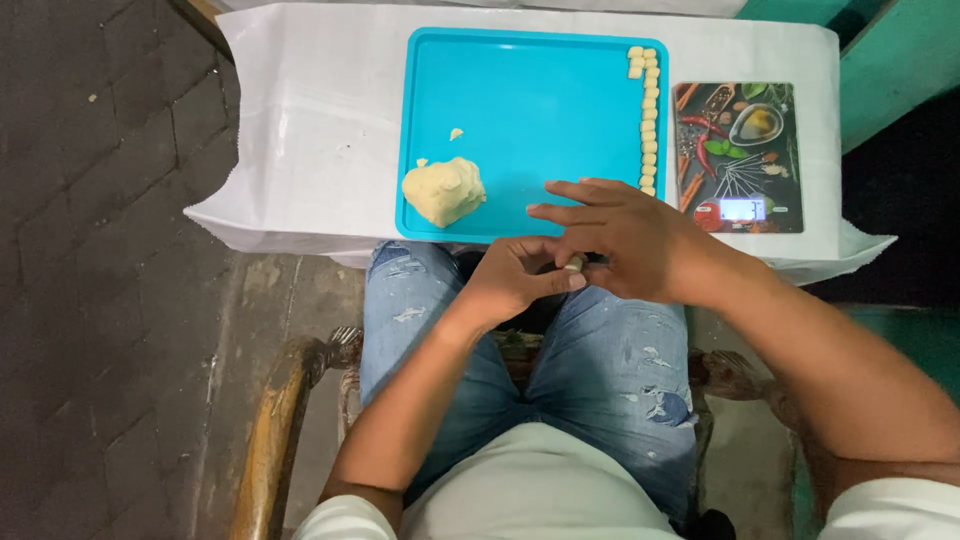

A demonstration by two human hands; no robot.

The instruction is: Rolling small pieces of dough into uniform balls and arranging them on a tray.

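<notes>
Surface: white-covered table (300, 120) carrying teal tray (530, 110), upper centre of frame.
Dough piece (574, 264): sitting centre frame, below the tray edge, between both hands.
Left hand (515, 280): fingertips pinching it.
Right hand (625, 235): fingers spread, covering it from above.
Dough lump (444, 191): lying up-left, nearer left hand.

A bench (300, 120) covered in white paper carries a turquoise tray (530, 110) in the middle and, just beside the tray on the right, a kitchen scale (740, 140) with a picture-printed top.
</notes>
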